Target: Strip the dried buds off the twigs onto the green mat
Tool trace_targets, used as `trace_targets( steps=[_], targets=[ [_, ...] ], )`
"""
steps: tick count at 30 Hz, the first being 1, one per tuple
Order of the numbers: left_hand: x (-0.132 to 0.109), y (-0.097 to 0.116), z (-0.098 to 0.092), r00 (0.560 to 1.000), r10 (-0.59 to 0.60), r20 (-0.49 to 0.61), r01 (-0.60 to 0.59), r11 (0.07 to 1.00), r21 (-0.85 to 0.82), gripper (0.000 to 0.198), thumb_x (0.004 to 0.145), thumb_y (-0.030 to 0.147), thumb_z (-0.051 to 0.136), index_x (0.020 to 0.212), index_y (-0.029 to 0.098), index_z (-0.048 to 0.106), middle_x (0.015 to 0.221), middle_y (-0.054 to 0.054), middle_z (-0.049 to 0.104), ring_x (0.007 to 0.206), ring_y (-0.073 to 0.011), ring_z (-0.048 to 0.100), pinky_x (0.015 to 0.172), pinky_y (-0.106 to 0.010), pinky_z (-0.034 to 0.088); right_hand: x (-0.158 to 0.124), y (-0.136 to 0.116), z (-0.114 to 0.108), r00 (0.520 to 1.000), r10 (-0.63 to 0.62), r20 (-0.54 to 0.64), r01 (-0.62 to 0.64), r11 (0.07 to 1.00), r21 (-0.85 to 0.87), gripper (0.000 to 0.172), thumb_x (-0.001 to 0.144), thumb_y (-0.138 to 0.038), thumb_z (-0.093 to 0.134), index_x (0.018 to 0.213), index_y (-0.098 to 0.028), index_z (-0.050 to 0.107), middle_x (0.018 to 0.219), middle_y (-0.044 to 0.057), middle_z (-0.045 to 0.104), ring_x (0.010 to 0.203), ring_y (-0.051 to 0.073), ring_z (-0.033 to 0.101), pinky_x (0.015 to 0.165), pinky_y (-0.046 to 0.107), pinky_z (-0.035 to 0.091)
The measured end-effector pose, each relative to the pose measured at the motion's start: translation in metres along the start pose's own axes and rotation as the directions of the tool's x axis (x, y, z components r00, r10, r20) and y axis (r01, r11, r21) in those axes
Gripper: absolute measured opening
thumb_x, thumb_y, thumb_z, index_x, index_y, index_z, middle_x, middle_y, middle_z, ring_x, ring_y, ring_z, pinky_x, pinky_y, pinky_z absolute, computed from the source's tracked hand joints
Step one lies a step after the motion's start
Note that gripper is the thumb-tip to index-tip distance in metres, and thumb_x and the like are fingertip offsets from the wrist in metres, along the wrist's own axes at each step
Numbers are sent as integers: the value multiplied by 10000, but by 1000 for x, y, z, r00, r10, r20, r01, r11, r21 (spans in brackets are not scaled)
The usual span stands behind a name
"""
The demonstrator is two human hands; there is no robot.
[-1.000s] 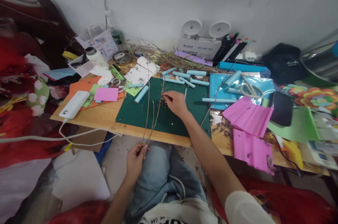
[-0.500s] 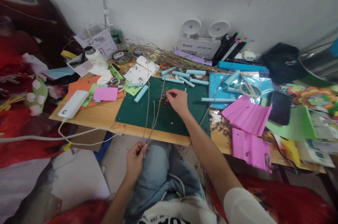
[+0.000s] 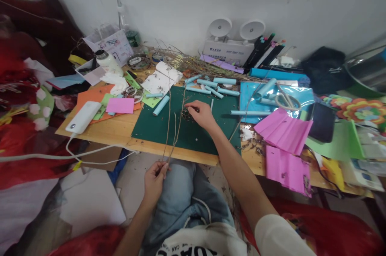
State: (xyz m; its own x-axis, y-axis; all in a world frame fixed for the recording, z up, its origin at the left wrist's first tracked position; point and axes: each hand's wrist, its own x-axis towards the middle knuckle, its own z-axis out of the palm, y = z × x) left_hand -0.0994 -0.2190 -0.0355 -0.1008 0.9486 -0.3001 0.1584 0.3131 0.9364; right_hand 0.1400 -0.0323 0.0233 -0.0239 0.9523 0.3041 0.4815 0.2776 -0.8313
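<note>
Thin brown twigs (image 3: 168, 127) rise from my left hand (image 3: 155, 179), whose fingers are pinched around their lower ends just below the table's front edge. The twigs lean up across a dark green mat (image 3: 150, 127). My right hand (image 3: 200, 114) is over the middle of the mat, thumb and fingertips closed together right beside the right-hand twig. Whether they grip that twig or a small bit from it, I cannot make out. Dark crumbs (image 3: 188, 116) lie on the mat, partly hidden under the right hand.
Pale blue paper tubes (image 3: 224, 81) lie along the mat's back edge, before a heap of twigs (image 3: 205, 65). Scissors (image 3: 288, 101) rest on a blue packet at right, near pink folded paper (image 3: 283, 131). A white power bank (image 3: 83, 117) with a cable sits at left.
My right hand has shifted slightly left, its fingertips coming up to the right-hand twig. My left hand keeps its hold on the twigs. The view has moved slightly.
</note>
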Motion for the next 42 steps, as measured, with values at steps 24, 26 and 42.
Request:
trace_targets(
  steps=[24, 26, 42],
  targets=[
    [-2, 6, -3, 1000, -22, -12, 21, 997, -72, 361, 758, 509, 711, 801, 154, 664, 652, -8, 654, 516, -91, 452, 556, -231, 365, -3, -6, -9, 997, 2, 77, 28, 925, -378, 251, 849, -279, 560, 621, -181, 596, 630, 35, 595, 594, 142, 493, 580, 271, 319],
    [-1, 12, -3, 999, -38, -5, 37, 995, -90, 367, 748, 510, 723, 780, 149, 663, 650, -10, 656, 498, -79, 429, 535, -224, 344, -3, -7, -6, 997, -26, 71, 41, 973, -226, 124, 813, -231, 581, 763, -172, 677, 701, 34, 629, 615, 134, 526, 605, 261, 380],
    [4, 37, 12, 921, -307, 238, 388, 767, -512, 368, 610, 379, 867, 763, 127, 648, 586, 23, 599, 434, -17, 416, 427, -139, 274, -3, -1, 5, 998, 62, 28, -66, 983, 171, 256, 798, -241, 634, 1038, -176, 693, 776, 37, 711, 631, 144, 645, 619, 268, 509]
  ],
)
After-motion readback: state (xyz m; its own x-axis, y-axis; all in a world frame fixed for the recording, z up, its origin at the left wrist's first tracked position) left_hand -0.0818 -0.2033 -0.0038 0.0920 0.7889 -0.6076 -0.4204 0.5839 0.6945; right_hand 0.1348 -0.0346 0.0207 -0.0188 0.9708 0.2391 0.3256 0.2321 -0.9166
